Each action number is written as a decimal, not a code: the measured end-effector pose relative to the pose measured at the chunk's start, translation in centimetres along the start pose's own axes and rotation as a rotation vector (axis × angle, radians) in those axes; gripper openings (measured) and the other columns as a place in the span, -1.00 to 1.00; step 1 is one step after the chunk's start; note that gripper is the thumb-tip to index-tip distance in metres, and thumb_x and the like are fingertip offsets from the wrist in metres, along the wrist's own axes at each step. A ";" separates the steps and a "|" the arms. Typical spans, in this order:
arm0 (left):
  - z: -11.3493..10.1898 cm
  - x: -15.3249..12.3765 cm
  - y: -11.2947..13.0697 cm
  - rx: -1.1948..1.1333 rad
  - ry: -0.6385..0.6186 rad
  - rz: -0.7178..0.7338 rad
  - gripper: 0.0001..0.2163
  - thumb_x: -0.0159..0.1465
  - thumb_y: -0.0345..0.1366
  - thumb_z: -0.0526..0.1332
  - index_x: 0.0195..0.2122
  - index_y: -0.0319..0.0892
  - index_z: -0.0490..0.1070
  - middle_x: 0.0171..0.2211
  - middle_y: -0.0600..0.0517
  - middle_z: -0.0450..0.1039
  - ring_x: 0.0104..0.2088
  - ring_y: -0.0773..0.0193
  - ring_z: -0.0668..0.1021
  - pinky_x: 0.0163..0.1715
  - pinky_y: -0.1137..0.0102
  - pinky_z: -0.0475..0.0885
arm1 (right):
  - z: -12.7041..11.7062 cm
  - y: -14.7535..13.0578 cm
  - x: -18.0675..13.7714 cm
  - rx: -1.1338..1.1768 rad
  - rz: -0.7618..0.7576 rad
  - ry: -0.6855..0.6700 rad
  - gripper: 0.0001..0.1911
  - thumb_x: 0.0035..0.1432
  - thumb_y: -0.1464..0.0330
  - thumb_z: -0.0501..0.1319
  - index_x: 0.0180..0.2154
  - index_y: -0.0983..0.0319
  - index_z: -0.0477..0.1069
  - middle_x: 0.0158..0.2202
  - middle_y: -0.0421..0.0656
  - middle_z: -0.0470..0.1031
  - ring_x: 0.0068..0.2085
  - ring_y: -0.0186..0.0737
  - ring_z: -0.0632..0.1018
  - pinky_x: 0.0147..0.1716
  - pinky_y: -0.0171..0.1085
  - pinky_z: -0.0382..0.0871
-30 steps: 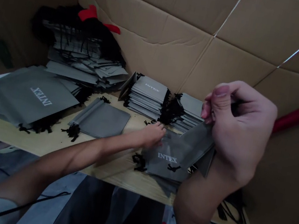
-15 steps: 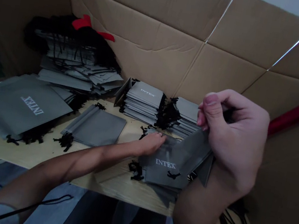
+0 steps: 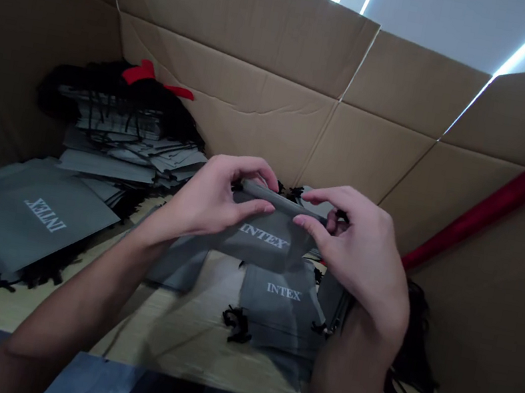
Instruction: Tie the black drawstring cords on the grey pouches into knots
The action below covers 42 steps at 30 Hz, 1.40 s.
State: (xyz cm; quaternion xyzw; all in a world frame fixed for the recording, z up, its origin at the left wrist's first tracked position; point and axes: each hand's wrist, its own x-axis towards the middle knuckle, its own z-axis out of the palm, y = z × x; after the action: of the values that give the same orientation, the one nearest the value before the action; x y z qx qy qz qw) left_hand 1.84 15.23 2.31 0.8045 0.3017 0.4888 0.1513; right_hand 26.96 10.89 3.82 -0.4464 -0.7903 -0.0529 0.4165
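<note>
A grey drawstring bag (image 3: 262, 240) printed INTEX hangs between my two hands above the table. My left hand (image 3: 222, 196) pinches its top edge at the left, thumb in front and fingers behind. At the right end of that edge, my right hand (image 3: 352, 233) grips the bag with curled fingers; its thumb and index finger are apart. Below lies a pile of grey INTEX bags (image 3: 273, 307) with black cord ends at its side. Another few grey bags (image 3: 176, 266) lie to the left, partly covered by my left hand and the held bag.
Large INTEX bags (image 3: 35, 217) lie at the left of the wooden table (image 3: 194, 354). Behind them rises a tall heap of bags and black cords (image 3: 120, 110) with a red strip. Cardboard walls (image 3: 241, 84) enclose the back and sides. Black cords (image 3: 412, 385) hang at the right.
My left hand has risen from the pile to the bag's top edge. My right hand has moved left and slightly down. The bag now hangs spread between both hands; the view has tilted up.
</note>
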 end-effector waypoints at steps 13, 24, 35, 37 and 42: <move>2.8 -1.2 1.7 -0.247 0.031 -0.230 -0.63 0.54 0.03 0.23 -0.31 -0.14 0.45 -0.40 0.03 0.54 -0.40 0.22 0.55 -0.45 0.39 0.39 | 3.2 -3.2 -0.9 -0.088 -0.174 -0.063 -0.87 0.25 0.48 0.26 -0.27 0.16 0.35 -0.28 -0.15 0.51 -0.30 -0.16 0.46 -0.27 -0.18 0.26; 0.1 -2.1 3.1 -0.049 -0.117 -0.092 -0.77 0.56 -0.18 0.16 -0.22 -0.13 0.48 -0.34 0.06 0.48 -0.37 0.25 0.46 -0.43 0.39 0.35 | 1.6 -3.3 -0.9 0.030 -0.055 0.229 -0.74 0.32 0.41 0.46 0.02 0.14 0.55 -0.04 -0.09 0.60 -0.25 -0.18 0.55 -0.40 -0.24 0.40; 1.5 -2.9 2.8 -0.125 0.324 0.019 -0.72 0.33 -0.35 0.52 -0.06 -0.02 0.46 -0.18 0.08 0.55 -0.23 0.25 0.65 -0.27 0.42 0.60 | 0.5 -3.4 -1.6 0.231 0.100 0.176 -0.87 0.29 0.36 0.53 -0.22 0.10 0.61 -0.42 -0.31 0.51 -0.46 -0.33 0.45 -0.46 -0.31 0.32; 1.7 -3.0 2.9 -0.084 0.341 0.044 -0.78 0.35 -0.36 0.53 -0.11 -0.04 0.51 -0.18 0.07 0.57 -0.22 0.27 0.66 -0.24 0.44 0.61 | 0.5 -3.6 -1.6 0.212 0.084 0.204 -0.87 0.30 0.38 0.52 -0.22 0.10 0.61 -0.42 -0.32 0.50 -0.44 -0.34 0.45 -0.45 -0.31 0.33; 1.3 -3.1 3.5 -0.167 0.335 0.109 -0.69 0.34 -0.34 0.57 0.01 -0.05 0.51 -0.15 0.09 0.60 -0.18 0.30 0.70 -0.14 0.48 0.66 | 0.5 -4.1 -1.6 0.162 -0.028 0.193 -0.86 0.32 0.46 0.47 -0.23 0.13 0.58 -0.37 -0.28 0.54 -0.42 -0.33 0.45 -0.39 -0.30 0.37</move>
State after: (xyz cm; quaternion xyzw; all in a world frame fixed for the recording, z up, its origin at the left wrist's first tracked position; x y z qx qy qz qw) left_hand 3.12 10.59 1.40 0.7116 0.2373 0.6467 0.1383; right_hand 24.00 7.67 3.52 -0.3929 -0.7544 -0.0372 0.5245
